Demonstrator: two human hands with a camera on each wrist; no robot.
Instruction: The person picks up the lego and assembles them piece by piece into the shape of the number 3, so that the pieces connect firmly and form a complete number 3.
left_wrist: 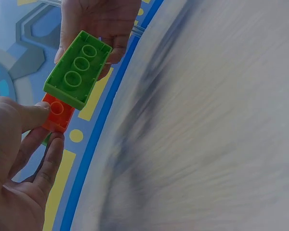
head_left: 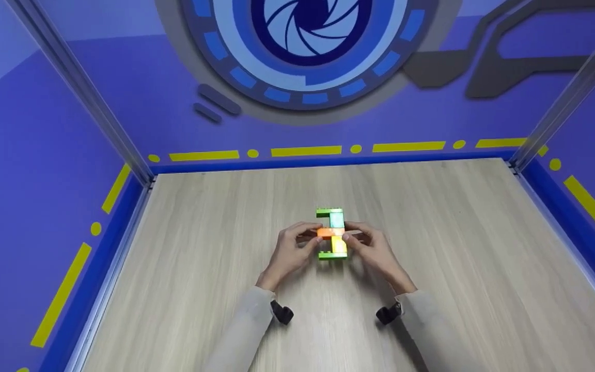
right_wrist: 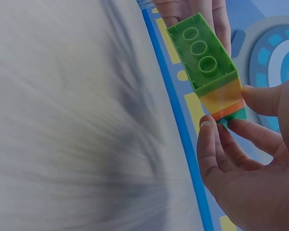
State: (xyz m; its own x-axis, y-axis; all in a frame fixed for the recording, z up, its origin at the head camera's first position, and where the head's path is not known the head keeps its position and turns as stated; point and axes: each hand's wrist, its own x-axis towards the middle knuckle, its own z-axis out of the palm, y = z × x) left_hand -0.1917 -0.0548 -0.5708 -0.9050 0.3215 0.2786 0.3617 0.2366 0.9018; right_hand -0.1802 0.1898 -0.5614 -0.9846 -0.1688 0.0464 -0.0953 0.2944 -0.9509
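A small stack of toy building bricks, shaped like a letter E turned backwards, is held up between both hands. It has a light green brick [head_left: 332,256] at the near end, then a yellow brick [head_left: 339,244], an orange brick [head_left: 324,232], a teal brick [head_left: 337,220] and another green brick [head_left: 323,212] at the far end. My left hand [head_left: 291,249] pinches the jutting end of the orange brick between thumb and fingers. On the opposite side my right hand [head_left: 378,251] grips the stack around its middle, thumb against the yellow brick. Hollow undersides with round tubes face the wrist cameras.
Below the hands spreads a pale wood-grain table [head_left: 199,248]. Blue printed panels [head_left: 137,93] with yellow dashes stand around its back and sides, joined by metal corner posts [head_left: 85,88]. Black wrist cameras [head_left: 282,313] sit at the cuffs.
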